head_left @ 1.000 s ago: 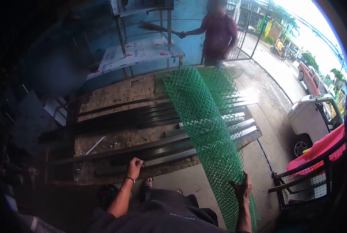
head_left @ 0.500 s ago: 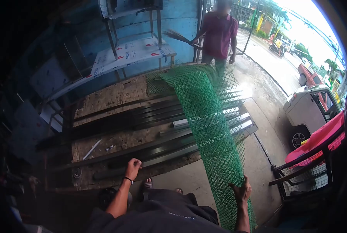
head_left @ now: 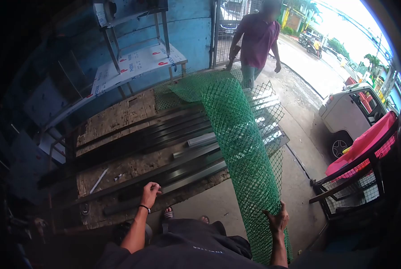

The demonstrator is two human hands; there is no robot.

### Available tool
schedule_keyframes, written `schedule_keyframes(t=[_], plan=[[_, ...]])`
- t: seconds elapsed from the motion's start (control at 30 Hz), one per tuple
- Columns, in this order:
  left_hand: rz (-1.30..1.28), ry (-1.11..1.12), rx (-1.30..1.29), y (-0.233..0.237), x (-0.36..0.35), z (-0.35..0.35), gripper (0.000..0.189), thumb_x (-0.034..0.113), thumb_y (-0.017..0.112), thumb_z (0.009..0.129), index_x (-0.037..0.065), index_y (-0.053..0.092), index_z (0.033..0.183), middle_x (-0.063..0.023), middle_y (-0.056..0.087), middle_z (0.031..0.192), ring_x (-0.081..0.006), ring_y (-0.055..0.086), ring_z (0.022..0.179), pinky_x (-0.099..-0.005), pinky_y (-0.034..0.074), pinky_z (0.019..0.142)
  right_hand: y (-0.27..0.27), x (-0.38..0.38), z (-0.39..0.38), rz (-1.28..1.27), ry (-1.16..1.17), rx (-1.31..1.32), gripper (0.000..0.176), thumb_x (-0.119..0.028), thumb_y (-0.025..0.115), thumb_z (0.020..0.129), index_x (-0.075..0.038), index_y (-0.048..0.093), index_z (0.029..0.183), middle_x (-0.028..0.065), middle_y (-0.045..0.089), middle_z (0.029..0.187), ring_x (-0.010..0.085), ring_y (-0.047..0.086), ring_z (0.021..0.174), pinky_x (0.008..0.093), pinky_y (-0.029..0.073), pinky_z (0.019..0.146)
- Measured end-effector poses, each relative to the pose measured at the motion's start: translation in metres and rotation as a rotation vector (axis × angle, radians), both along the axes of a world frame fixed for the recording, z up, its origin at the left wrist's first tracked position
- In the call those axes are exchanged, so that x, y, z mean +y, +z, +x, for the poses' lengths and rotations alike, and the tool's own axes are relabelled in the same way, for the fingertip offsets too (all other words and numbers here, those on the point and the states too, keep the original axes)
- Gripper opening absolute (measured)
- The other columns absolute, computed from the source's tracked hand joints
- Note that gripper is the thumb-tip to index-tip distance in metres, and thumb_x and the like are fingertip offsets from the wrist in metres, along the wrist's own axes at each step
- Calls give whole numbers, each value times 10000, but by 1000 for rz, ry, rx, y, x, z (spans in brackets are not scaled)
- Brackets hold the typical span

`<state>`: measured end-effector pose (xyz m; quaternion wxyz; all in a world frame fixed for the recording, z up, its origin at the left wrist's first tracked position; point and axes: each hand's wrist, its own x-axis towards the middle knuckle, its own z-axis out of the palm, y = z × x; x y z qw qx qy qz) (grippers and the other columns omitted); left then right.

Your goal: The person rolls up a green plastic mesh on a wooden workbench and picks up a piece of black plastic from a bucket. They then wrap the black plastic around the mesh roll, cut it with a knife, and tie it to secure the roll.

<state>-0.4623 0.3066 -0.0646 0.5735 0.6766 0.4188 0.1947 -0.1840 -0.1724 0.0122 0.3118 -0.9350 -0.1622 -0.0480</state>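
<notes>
A thick roll of green plastic mesh [head_left: 243, 148] lies slantwise across the metal bars and reaches down past the bench's front edge toward my body. My right hand [head_left: 279, 219] grips its lower part, thumb on the near side and fingers over the right side. A loose flap of the mesh [head_left: 189, 88] spreads flat at the far end. My left hand [head_left: 151, 194], with a dark band at the wrist, is loosely closed above the front metal bar [head_left: 182, 181]; I see nothing in its fingers.
Long dark metal bars [head_left: 137, 139] lie on a worn wooden bench [head_left: 115, 112]. A film-covered metal table [head_left: 137, 65] stands by the blue wall. Beyond the bench is a person in a maroon shirt [head_left: 259, 38]. A dark mesh-sided frame [head_left: 353, 193] and a white vehicle [head_left: 346, 110] are at right.
The person beyond the bench has turned and lowered the broom-like bundle, now out of sight. My left hand has loosened slightly. My right hand keeps its place on the roll, and the view has shifted.
</notes>
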Motion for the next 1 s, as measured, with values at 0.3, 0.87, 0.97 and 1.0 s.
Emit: schedule_keyframes(t=[0.3,0.87,0.97,1.0], plan=[[-53,9,-30,5,-2,19,220,289,596,1053,74,640,1067,-49,740,1012,-133,726,803,-265,494,647,-6,-9,4,24,-14,23,765,-310,962,660,-86,563,1273,198,734,1001,390,720,908,474,555,792],[73,32,-209,56,34,76,244,271,641,1032,58,637,1149,-48,733,1039,-153,719,886,-317,535,777,51,90,27,122,144,53,724,-175,954,684,-34,563,1277,200,742,1022,327,719,898,426,552,807],[400,-74,-204,134,37,96,325,259,719,970,50,630,1202,-63,730,1062,-214,717,966,-374,543,885,84,137,35,36,158,20,751,-202,963,673,-39,567,1290,216,737,1022,358,724,911,429,560,794],[588,-149,-131,165,39,103,396,267,760,934,49,622,1235,-69,726,1088,-250,710,1023,-413,537,951,95,156,39,33,215,3,762,-240,966,662,-47,576,1288,206,740,1030,361,729,923,433,569,807]])
